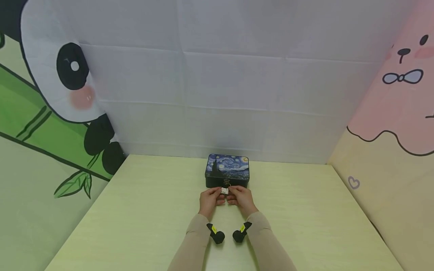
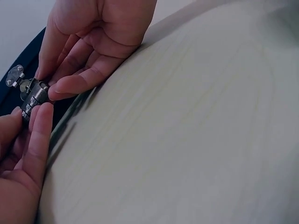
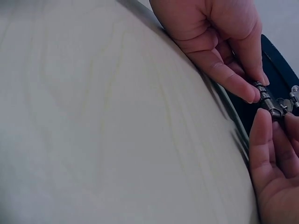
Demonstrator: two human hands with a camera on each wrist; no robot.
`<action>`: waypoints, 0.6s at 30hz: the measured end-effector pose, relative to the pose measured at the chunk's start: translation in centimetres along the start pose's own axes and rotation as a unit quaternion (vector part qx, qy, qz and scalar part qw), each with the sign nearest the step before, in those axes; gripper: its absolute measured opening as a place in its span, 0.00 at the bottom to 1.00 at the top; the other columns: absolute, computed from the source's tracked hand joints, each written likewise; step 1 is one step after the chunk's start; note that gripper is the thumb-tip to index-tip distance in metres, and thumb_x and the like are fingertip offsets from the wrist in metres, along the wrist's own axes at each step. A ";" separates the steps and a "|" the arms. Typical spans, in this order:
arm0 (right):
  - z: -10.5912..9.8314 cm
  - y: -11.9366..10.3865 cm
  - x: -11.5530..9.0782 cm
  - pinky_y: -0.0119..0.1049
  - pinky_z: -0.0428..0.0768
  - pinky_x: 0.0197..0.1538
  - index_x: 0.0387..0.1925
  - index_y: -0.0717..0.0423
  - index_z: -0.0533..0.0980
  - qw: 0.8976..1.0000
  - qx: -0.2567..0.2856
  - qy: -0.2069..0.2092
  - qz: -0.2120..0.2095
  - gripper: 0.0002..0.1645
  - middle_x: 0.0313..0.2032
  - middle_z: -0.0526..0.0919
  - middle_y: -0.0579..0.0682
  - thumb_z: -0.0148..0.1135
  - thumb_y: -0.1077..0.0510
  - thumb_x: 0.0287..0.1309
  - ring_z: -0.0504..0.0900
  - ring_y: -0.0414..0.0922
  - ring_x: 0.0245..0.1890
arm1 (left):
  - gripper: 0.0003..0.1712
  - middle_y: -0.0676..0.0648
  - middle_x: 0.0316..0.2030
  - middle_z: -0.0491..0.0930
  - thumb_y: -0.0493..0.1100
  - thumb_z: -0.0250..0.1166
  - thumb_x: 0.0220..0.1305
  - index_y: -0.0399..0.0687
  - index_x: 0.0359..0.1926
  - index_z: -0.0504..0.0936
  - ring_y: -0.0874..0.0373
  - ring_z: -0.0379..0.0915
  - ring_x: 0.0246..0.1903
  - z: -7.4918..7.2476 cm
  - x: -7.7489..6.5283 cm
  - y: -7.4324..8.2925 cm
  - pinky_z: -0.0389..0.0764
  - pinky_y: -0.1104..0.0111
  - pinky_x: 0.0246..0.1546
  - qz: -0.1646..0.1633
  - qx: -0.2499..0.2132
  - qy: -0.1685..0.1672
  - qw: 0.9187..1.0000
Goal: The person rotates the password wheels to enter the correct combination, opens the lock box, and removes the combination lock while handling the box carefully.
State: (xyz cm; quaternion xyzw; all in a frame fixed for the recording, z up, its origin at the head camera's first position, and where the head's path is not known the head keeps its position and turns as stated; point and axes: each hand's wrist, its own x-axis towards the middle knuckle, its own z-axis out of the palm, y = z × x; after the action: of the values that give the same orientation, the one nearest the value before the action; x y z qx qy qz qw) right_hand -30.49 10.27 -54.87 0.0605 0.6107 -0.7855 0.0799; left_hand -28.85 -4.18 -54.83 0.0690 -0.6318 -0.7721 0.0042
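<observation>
In the head view a dark tin box (image 1: pixel 232 167) with a swirling night-sky picture on its lid stands near the table's back. At its front a small metal combination padlock (image 1: pixel 225 191) hangs by the clasp (image 2: pixel 15 75). My left hand (image 1: pixel 209 200) pinches the dial end of the padlock between thumb and fingers. From the other side my right hand (image 1: pixel 243 199) holds the end nearest the shackle. Number dials show on the padlock (image 3: pixel 264 97) in the right wrist view. Fingertips partly cover it, and whether the shackle is locked cannot be told.
The pale wood-grain table (image 1: pixel 152 210) spreads around the box. Behind it hangs a white creased sheet (image 1: pixel 230 82), with cartoon-printed panels at left and right. Black wrist devices (image 1: pixel 217 236) are strapped to both beige sleeves (image 1: pixel 190 244).
</observation>
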 end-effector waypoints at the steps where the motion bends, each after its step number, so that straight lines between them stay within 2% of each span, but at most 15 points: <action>1: 0.0 0.0 0.0 0.31 0.85 0.26 0.49 0.75 0.77 1.000 0.001 0.002 0.002 0.14 0.27 0.83 0.50 0.58 0.65 0.69 0.83 0.40 0.23 | 0.16 0.37 0.33 0.84 0.31 0.59 0.71 0.20 0.54 0.78 0.58 0.83 0.27 0.0 -0.1 0.0 0.89 0.62 0.31 0.005 -0.001 -0.001 1.000; 4: 0.0 0.1 0.1 0.31 0.85 0.25 0.46 0.73 0.79 1.000 0.003 0.007 0.003 0.12 0.27 0.83 0.51 0.59 0.65 0.69 0.83 0.40 0.23 | 0.16 0.34 0.35 0.83 0.31 0.59 0.71 0.19 0.53 0.77 0.57 0.84 0.27 0.0 -0.2 0.1 0.89 0.60 0.31 0.012 -0.002 0.000 1.000; 7: 0.0 0.2 0.2 0.32 0.86 0.26 0.43 0.71 0.80 1.000 0.004 0.011 0.004 0.10 0.26 0.82 0.51 0.59 0.65 0.69 0.83 0.40 0.23 | 0.16 0.37 0.34 0.84 0.31 0.60 0.71 0.21 0.53 0.78 0.58 0.83 0.26 0.1 0.2 -0.5 0.89 0.63 0.29 0.015 -0.003 0.011 1.000; 13: -0.2 0.5 0.3 0.32 0.86 0.28 0.47 0.73 0.78 1.000 0.006 0.013 0.005 0.13 0.28 0.82 0.52 0.59 0.64 0.69 0.83 0.41 0.24 | 0.14 0.41 0.33 0.84 0.32 0.60 0.71 0.24 0.52 0.81 0.61 0.82 0.25 0.3 0.7 -0.8 0.88 0.66 0.27 0.002 0.003 0.025 1.000; 18: -0.2 0.5 0.2 0.33 0.87 0.28 0.49 0.74 0.77 1.000 0.007 0.017 0.007 0.14 0.29 0.81 0.52 0.58 0.65 0.69 0.83 0.41 0.24 | 0.14 0.40 0.32 0.84 0.32 0.61 0.71 0.24 0.51 0.81 0.61 0.81 0.25 0.4 0.7 -0.9 0.88 0.65 0.27 0.008 0.007 0.026 1.000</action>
State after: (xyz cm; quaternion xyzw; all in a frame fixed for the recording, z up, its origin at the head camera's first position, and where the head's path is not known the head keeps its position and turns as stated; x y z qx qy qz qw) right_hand -30.63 10.31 -55.43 0.0788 0.6057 -0.7883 0.0740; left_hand -29.56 -3.69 -55.66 0.0840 -0.6375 -0.7654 0.0260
